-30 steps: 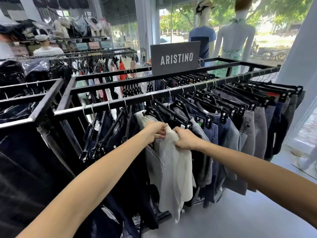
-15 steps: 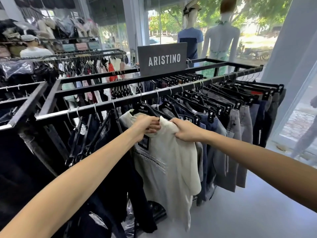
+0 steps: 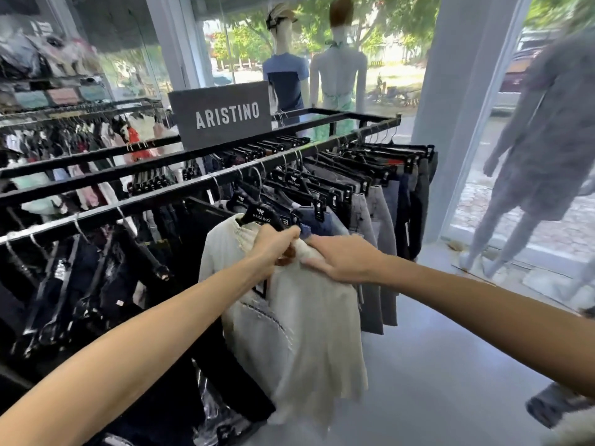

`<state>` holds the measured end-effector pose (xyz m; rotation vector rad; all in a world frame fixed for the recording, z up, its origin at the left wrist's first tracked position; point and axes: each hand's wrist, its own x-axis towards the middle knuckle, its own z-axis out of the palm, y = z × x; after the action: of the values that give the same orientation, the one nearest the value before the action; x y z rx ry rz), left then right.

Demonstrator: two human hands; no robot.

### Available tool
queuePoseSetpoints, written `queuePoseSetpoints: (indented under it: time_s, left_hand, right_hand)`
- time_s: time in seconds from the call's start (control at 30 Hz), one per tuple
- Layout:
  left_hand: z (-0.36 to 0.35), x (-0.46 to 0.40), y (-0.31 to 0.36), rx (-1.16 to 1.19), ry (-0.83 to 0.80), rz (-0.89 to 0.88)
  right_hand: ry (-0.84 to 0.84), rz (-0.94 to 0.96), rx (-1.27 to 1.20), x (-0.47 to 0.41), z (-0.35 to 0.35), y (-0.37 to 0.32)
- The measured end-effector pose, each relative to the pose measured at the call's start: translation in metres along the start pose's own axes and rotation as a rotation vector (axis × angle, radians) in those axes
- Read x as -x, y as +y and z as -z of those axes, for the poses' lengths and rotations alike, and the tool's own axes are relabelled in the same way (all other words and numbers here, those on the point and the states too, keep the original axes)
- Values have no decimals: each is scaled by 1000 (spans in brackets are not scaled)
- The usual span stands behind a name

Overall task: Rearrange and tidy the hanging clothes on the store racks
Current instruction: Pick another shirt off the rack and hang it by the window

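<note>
A cream-white shirt [image 3: 299,323] hangs on a black hanger [image 3: 259,215] from the front bar of a black metal rack [image 3: 180,193]. My left hand [image 3: 273,246] grips the shirt's shoulder fabric just below the hanger. My right hand [image 3: 341,257] holds the same shoulder from the right, fingers curled over the cloth. Dark trousers [image 3: 80,284] hang to the left of the shirt. Grey and blue trousers [image 3: 376,226] on black clip hangers fill the bar to the right.
A grey ARISTINO sign [image 3: 222,114] stands on the rack's middle bar. Two mannequins [image 3: 285,75] face the window behind it; a grey mannequin [image 3: 534,149] stands at the right. A second rack [image 3: 64,136] of mixed clothes is at the back left. Grey floor [image 3: 450,365] lies right of the rack.
The view swung right and nearer. The white shirt now hangs further out from the dark clothes, and both hands have shifted along its shoulder closer together.
</note>
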<state>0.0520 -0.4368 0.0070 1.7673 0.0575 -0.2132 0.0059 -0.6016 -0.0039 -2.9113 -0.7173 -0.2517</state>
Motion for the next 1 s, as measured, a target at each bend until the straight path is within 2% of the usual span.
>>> queuePoseSetpoints:
  time_s: [0.17, 0.37, 0.47, 0.7, 0.8, 1.0]
  left_hand:
    - [-53, 16, 16, -44, -91, 20]
    - [-113, 32, 30, -18, -204, 52]
    - [-146, 43, 38, -30, -240, 45]
    - [-209, 50, 69, -17, -319, 61]
    - [-235, 55, 82, -57, -393, 61]
    - [-282, 53, 103, -155, -491, 10]
  right_hand:
    - [137, -2, 110, 51, 17, 31]
    - [292, -41, 121, 95, 34, 71]
    - [409, -127, 46, 112, 43, 87]
    - [439, -426, -144, 142, 65, 132]
    - [464, -499, -301, 161, 72, 149]
    - [522, -584, -405, 192, 84, 170]
